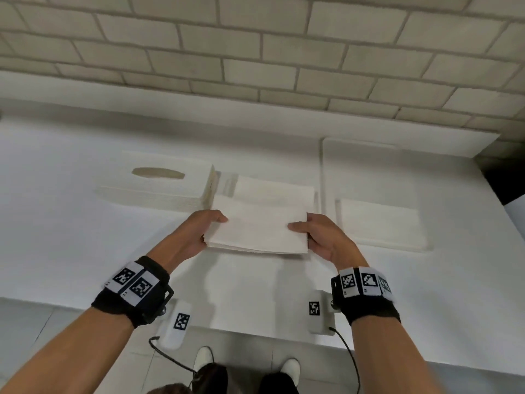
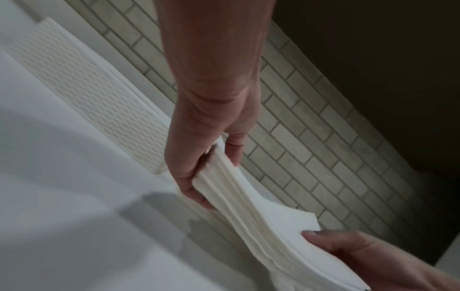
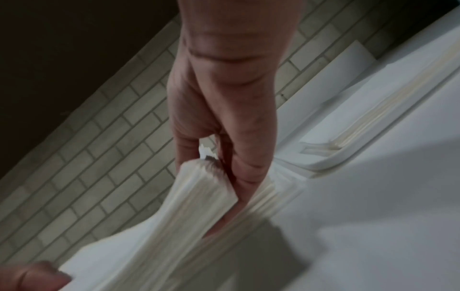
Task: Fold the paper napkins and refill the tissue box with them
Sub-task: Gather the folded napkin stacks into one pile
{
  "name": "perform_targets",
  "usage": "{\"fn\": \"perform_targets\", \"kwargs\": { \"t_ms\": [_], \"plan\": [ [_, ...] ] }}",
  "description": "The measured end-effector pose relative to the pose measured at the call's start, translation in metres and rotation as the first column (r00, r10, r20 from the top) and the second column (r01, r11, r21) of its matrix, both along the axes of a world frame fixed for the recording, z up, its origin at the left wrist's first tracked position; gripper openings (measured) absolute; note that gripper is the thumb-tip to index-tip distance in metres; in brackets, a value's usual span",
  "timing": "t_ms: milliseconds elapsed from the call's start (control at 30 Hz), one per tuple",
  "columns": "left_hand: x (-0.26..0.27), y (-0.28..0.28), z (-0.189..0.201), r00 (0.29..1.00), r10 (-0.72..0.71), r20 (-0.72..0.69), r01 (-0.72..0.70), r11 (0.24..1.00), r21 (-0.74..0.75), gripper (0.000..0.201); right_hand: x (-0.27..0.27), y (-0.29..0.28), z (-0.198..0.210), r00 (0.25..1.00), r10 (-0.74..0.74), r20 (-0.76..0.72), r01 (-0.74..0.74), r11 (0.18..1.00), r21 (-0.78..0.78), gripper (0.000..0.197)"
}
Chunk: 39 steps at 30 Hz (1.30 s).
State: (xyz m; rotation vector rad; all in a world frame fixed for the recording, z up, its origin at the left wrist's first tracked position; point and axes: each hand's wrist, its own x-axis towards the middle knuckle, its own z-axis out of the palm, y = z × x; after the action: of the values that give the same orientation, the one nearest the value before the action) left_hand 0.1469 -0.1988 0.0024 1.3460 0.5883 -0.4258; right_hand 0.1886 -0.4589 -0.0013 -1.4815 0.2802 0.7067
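A thick stack of folded white napkins [image 1: 257, 230] is held above the table between both hands. My left hand [image 1: 203, 231] grips its left edge, thumb on top and fingers beneath; the left wrist view shows that same stack of folded napkins [image 2: 239, 198] pinched by the left hand [image 2: 199, 167]. My right hand [image 1: 312, 233] grips the right edge the same way, and in the right wrist view the stack of napkins [image 3: 189, 198] sits in the right hand [image 3: 224, 157]. The white tissue box [image 1: 159, 184] lies to the left, its end flap [image 1: 212, 183] standing open beside the stack.
More napkins [image 1: 272, 191] lie on the table behind the held stack. A white tray [image 1: 366, 166] at the right holds another flat pile of napkins [image 1: 380, 223]. A brick wall [image 1: 255, 52] runs along the back. The white table's [image 1: 71, 237] near edge is by my feet.
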Motion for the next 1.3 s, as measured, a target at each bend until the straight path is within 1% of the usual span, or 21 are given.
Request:
{"fn": "perform_targets", "kwargs": {
  "t_ms": [100, 200, 267, 333, 400, 467, 533, 600, 667, 800, 967, 1067, 1200, 1300],
  "plan": [
    [-0.008, 0.006, -0.013, 0.999, -0.006, 0.043, 0.003, 0.997, 0.071, 0.034, -0.009, 0.006, -0.011, 0.996, 0.005, 0.088, 0.003, 0.996, -0.086, 0.032],
    [-0.015, 0.007, -0.022, 0.988, 0.021, 0.154, -0.04, 0.992, 0.121, 0.033, -0.017, 0.006, -0.02, 0.984, -0.025, 0.174, 0.033, 0.999, -0.043, 0.034],
    [-0.018, 0.007, -0.024, 0.972, 0.009, 0.234, -0.045, 0.988, 0.146, 0.034, -0.021, 0.005, -0.025, 0.976, -0.048, 0.214, 0.05, 0.999, -0.006, 0.038],
    [-0.021, 0.008, -0.026, 0.955, -0.04, 0.295, -0.018, 0.981, 0.192, 0.037, -0.024, 0.004, -0.03, 0.969, -0.028, 0.243, 0.033, 0.999, -0.016, 0.042],
    [-0.023, 0.011, -0.031, 0.933, -0.124, 0.337, 0.027, 0.96, 0.278, 0.04, -0.029, 0.003, -0.034, 0.967, 0.033, 0.253, -0.021, 0.998, -0.051, 0.045],
    [-0.024, 0.015, -0.035, 0.908, -0.204, 0.366, 0.072, 0.936, 0.345, 0.041, -0.033, 0.001, -0.037, 0.958, 0.077, 0.277, -0.057, 0.995, -0.078, 0.041],
    [-0.026, 0.019, -0.038, 0.878, -0.267, 0.398, 0.095, 0.911, 0.403, 0.036, -0.035, 0.0, -0.037, 0.942, 0.097, 0.322, -0.066, 0.992, -0.106, 0.036],
    [-0.028, 0.021, -0.041, 0.851, -0.298, 0.433, 0.089, 0.894, 0.439, 0.033, -0.036, -0.001, -0.037, 0.929, 0.091, 0.36, -0.053, 0.992, -0.113, 0.035],
    [-0.03, 0.022, -0.044, 0.831, -0.31, 0.462, 0.08, 0.889, 0.451, 0.035, -0.038, -0.003, -0.038, 0.919, 0.082, 0.386, -0.038, 0.992, -0.12, 0.036],
    [-0.032, 0.025, -0.053, 0.821, -0.363, 0.441, 0.128, 0.87, 0.477, 0.044, -0.043, -0.007, -0.042, 0.919, 0.088, 0.384, -0.042, 0.991, -0.127, 0.041],
    [-0.028, 0.026, -0.058, 0.783, -0.446, 0.433, 0.162, 0.819, 0.551, 0.044, -0.043, -0.009, -0.042, 0.909, 0.089, 0.408, -0.035, 0.99, -0.137, 0.039],
    [-0.024, 0.025, -0.058, 0.786, -0.438, 0.436, 0.135, 0.81, 0.57, 0.044, -0.041, -0.008, -0.043, 0.899, 0.068, 0.432, -0.007, 0.99, -0.143, 0.035],
    [-0.024, 0.025, -0.06, 0.789, -0.433, 0.436, 0.136, 0.815, 0.563, 0.034, -0.04, -0.01, -0.046, 0.906, 0.073, 0.416, -0.011, 0.989, -0.15, 0.036],
    [-0.023, 0.025, -0.061, 0.785, -0.43, 0.445, 0.125, 0.814, 0.567, 0.038, -0.041, -0.01, -0.045, 0.904, 0.071, 0.421, -0.005, 0.988, -0.156, 0.033]
  ]
}}
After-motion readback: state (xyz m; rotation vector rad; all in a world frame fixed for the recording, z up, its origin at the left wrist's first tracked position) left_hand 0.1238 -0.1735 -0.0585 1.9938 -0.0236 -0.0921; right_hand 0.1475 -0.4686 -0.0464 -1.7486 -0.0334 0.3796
